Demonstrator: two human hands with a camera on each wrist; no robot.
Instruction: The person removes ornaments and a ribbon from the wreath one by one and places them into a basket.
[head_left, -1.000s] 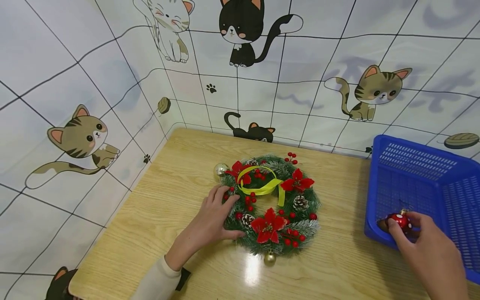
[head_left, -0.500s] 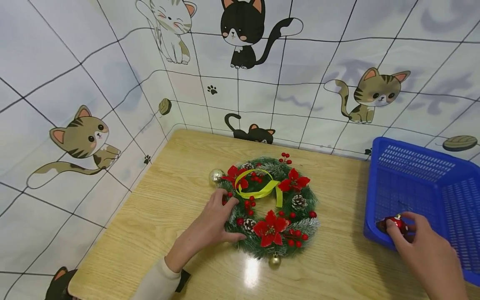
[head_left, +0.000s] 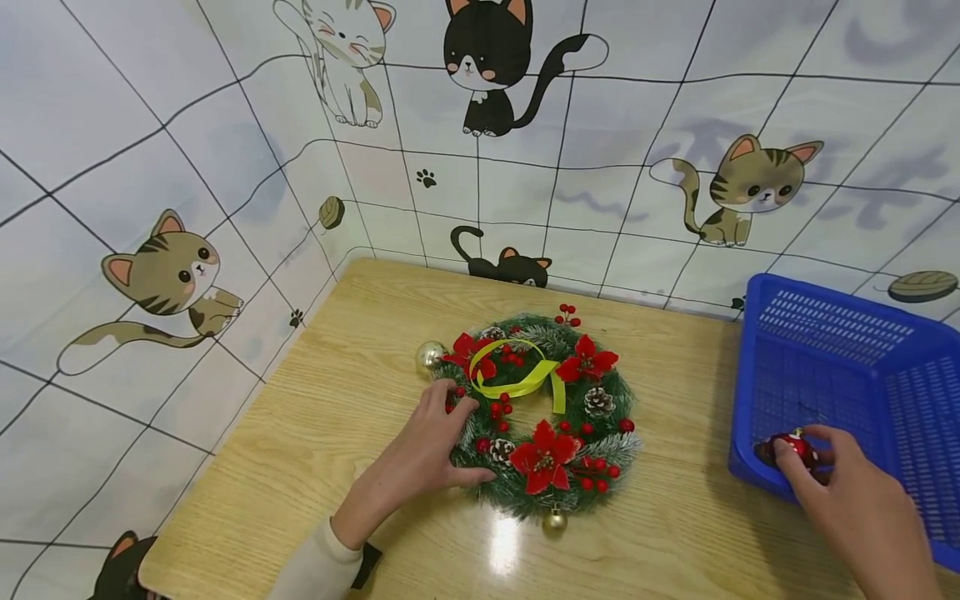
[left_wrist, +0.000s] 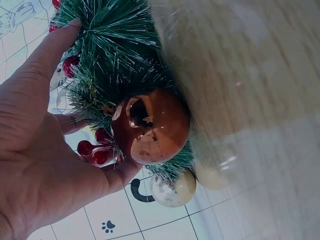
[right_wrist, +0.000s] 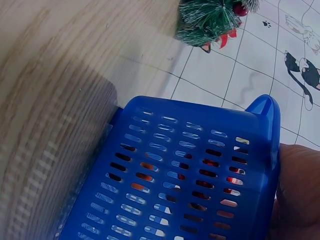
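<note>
My left hand grips the left side of a green Christmas wreath, thumb near the lower edge and fingers over the far part. The wreath lies on the table, dressed with red poinsettias, berries, pinecones and a looped yellow ribbon. Close to that hand, a shiny copper-coloured bauble hangs on it in the left wrist view. Inside the blue plastic basket, at its near left corner, my right hand pinches a red bauble with white dots. The basket's slotted wall partly hides this in the right wrist view.
Gold baubles sit at the wreath's front and back left edges. A wall covering with cartoon cats rises behind the wooden table. Beside the left sleeve lies a small black item.
The wreath has turned slightly counterclockwise under my left hand, its front bauble shifting right and its back-left bauble shifting toward me. My right hand has lowered the red bauble a little within the basket.
</note>
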